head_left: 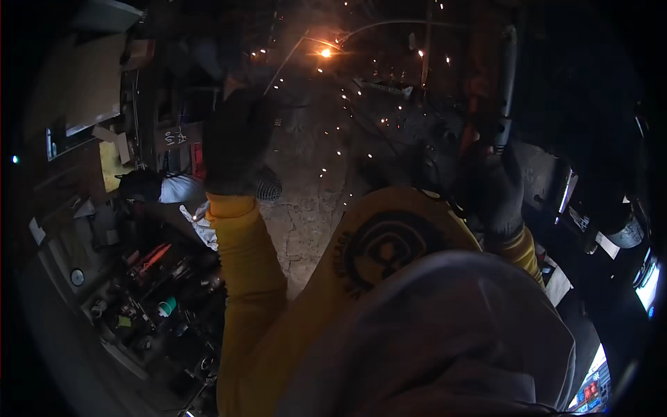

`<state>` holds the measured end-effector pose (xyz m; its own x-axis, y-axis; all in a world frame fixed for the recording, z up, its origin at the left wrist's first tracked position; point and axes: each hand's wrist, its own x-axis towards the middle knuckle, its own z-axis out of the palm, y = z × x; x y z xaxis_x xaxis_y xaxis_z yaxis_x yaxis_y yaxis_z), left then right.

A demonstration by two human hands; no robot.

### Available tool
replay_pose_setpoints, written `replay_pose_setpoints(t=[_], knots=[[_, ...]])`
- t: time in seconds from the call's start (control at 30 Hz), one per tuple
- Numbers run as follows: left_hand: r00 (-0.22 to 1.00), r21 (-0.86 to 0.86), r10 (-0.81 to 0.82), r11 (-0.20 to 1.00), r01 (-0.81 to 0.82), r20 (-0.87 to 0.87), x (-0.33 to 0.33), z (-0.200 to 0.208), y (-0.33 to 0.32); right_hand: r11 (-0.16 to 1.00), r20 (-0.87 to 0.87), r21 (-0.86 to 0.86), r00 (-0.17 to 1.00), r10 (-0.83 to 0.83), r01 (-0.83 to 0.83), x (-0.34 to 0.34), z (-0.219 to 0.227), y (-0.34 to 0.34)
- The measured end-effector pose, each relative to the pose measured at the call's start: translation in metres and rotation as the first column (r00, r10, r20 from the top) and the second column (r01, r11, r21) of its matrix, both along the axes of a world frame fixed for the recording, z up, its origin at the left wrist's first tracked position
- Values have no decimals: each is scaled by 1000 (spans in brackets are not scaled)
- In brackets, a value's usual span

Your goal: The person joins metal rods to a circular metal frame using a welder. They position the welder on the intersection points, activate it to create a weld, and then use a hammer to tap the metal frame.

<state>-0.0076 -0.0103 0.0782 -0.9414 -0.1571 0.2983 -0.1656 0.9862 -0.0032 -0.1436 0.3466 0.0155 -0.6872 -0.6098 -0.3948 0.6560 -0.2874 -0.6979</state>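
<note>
My left hand (pixel 240 139), in a dark glove below a yellow sleeve, is raised left of the middle. Shadow hides its fingers. A thin, bent rod (pixel 286 61) runs from beside it toward a bright orange glow (pixel 326 53) at the top, where sparks fly off and fall. My right hand (pixel 492 191), also gloved, is closed around the lower end of a grey metal tube (pixel 509 83) on the right. The tube stands nearly upright in the picture. A thin curved line (pixel 389 24) reaches from near the glow toward the tube's top; their connection is too dark to tell.
Cracked, dusty floor (pixel 306 226) lies below the sparks. At left are a pale bag (pixel 179 188), a cluttered heap of dark items with a green cup (pixel 167 306), and a large board (pixel 83 90). A metal can (pixel 629 233) is at right.
</note>
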Motion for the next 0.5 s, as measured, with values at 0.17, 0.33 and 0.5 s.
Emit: replay_pose_setpoints(t=[0.17, 0.33, 0.5], knots=[[987, 313, 151, 941, -128, -52, -7, 7, 19, 998, -107, 53, 993, 40, -34, -2, 10, -3], [983, 347, 179, 921, -177, 27, -5, 9, 14, 985, -85, 156, 993, 87, -73, -4, 19, -8], [983, 330, 181, 927, -180, 28, -4, 10, 15, 987, -78, 152, 995, 59, -47, -2, 16, -12]])
